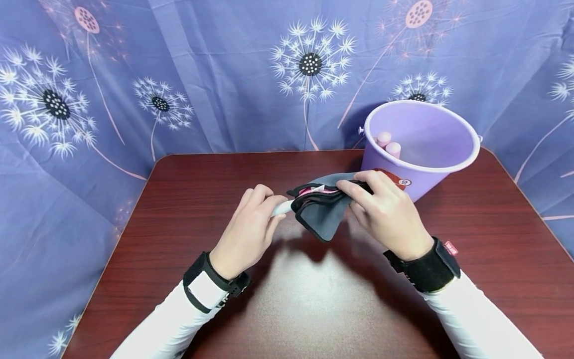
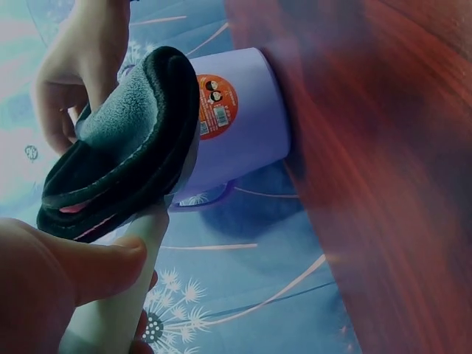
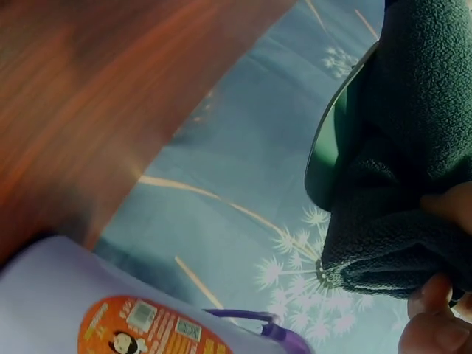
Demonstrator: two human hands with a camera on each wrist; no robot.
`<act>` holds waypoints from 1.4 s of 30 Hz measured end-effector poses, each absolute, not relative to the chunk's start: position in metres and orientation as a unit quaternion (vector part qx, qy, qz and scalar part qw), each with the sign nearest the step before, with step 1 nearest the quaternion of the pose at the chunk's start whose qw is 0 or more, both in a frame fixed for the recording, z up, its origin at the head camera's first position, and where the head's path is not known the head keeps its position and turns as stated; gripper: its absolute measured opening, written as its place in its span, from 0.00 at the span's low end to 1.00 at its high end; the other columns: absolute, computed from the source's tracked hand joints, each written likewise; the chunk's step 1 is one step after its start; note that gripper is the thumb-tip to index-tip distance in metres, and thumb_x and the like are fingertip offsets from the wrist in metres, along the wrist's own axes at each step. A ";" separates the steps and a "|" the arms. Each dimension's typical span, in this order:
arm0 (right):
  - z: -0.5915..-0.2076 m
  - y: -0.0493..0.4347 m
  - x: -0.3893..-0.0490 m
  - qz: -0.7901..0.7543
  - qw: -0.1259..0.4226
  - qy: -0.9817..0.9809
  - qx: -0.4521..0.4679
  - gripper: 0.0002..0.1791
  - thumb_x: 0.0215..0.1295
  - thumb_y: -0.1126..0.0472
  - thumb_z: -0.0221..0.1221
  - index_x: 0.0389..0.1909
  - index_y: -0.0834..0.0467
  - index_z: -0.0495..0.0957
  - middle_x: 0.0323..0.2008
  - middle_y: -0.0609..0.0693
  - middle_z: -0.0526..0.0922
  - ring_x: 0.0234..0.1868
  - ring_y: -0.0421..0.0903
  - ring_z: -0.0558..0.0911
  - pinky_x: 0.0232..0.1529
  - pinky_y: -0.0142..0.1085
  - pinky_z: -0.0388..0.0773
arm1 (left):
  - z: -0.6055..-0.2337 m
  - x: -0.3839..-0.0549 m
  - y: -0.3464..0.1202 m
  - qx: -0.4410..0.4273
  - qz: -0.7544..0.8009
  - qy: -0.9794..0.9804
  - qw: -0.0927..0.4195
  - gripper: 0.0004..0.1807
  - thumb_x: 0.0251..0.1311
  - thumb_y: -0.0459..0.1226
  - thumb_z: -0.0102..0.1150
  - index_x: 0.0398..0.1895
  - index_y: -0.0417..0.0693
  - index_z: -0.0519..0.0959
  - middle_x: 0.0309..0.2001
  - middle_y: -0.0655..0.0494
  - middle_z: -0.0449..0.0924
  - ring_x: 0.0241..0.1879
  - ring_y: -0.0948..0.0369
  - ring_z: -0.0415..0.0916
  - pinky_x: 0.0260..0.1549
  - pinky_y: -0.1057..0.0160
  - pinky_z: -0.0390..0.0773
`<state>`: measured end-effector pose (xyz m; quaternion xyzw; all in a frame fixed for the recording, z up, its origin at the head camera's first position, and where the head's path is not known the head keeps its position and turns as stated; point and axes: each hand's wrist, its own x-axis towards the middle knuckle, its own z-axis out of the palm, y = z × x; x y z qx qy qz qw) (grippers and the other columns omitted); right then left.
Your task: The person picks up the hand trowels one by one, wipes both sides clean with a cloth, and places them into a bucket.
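Note:
My left hand [image 1: 246, 227] grips the pale, smooth handle [image 1: 281, 208] of a tool, the thumb lying along it in the left wrist view. A folded grey cloth [image 1: 326, 217] with black edging and a fleecy face wraps the tool's other end, with some pink showing between the layers. From the cloth a thin, flat part [image 3: 333, 151] with a rounded edge sticks out in the right wrist view; the cloth hides the rest, so I cannot tell the tool's kind. My right hand [image 1: 387, 214] pinches the cloth's right side. Both hands are above the table.
A lavender bucket [image 1: 381, 162] with an orange label stands at the table's back right, just beyond my right hand. Two pale pink rounded ends [image 1: 393, 149] show inside it. The dark red wooden table [image 1: 179, 199] meets a blue dandelion-print curtain [image 1: 215, 75] behind.

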<state>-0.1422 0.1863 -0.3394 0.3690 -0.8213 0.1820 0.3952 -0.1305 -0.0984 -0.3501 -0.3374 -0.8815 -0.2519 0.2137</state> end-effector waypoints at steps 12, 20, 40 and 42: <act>-0.345 0.179 -0.139 0.231 0.361 -0.817 0.387 0.20 0.61 0.68 0.49 0.51 0.59 0.82 0.42 0.56 0.79 0.40 0.53 0.77 0.44 0.46 0.74 | -0.351 -0.129 -0.098 -0.331 -0.245 -0.889 0.199 0.15 0.63 0.32 0.63 0.52 0.41 0.80 0.43 0.54 0.69 0.42 0.56 0.63 0.44 0.62 0.67; -0.345 0.176 -0.137 0.258 0.333 -0.817 0.394 0.19 0.60 0.69 0.54 0.52 0.59 0.82 0.43 0.52 0.80 0.43 0.47 0.78 0.45 0.41 0.74 | -0.351 -0.130 -0.099 -0.320 -0.248 -0.892 0.202 0.16 0.61 0.30 0.62 0.54 0.40 0.80 0.45 0.54 0.69 0.44 0.56 0.64 0.46 0.62 0.67; -0.341 0.191 -0.140 0.183 0.339 -0.849 0.362 0.21 0.59 0.66 0.60 0.54 0.53 0.83 0.37 0.51 0.76 0.34 0.48 0.76 0.31 0.42 0.73 | -0.346 -0.134 -0.104 -0.316 -0.265 -0.884 0.218 0.14 0.64 0.36 0.64 0.51 0.43 0.81 0.42 0.55 0.68 0.39 0.57 0.63 0.41 0.62 0.66; -0.341 0.195 -0.141 0.168 0.343 -0.856 0.348 0.21 0.59 0.66 0.58 0.54 0.53 0.83 0.36 0.51 0.75 0.33 0.49 0.75 0.29 0.43 0.72 | -0.345 -0.134 -0.104 -0.317 -0.265 -0.885 0.217 0.14 0.64 0.36 0.64 0.51 0.43 0.81 0.41 0.56 0.68 0.39 0.57 0.63 0.41 0.62 0.66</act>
